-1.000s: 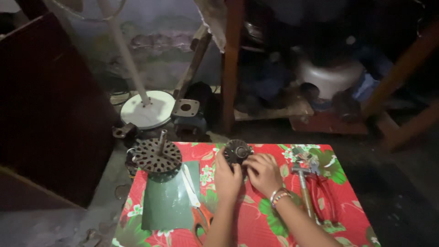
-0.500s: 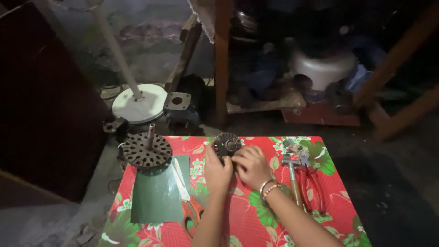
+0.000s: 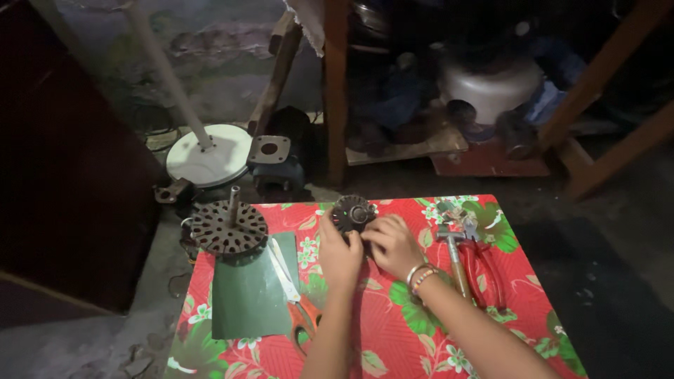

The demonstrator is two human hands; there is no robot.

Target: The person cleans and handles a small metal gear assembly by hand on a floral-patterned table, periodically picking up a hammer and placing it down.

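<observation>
Gripping from both sides, the round dark motor part point(image 3: 352, 213) is clenched between left hand point(image 3: 340, 257) and right hand point(image 3: 393, 243), just beyond the fingertips.

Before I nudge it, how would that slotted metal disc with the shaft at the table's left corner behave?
The disc looks like solid stacked metal, so probably heavy and stiff. It lies flat with its shaft upright, so tipping seems unlikely. It sits at the edge of the flowered cloth, so a push could drag the cloth or send it off.
</observation>
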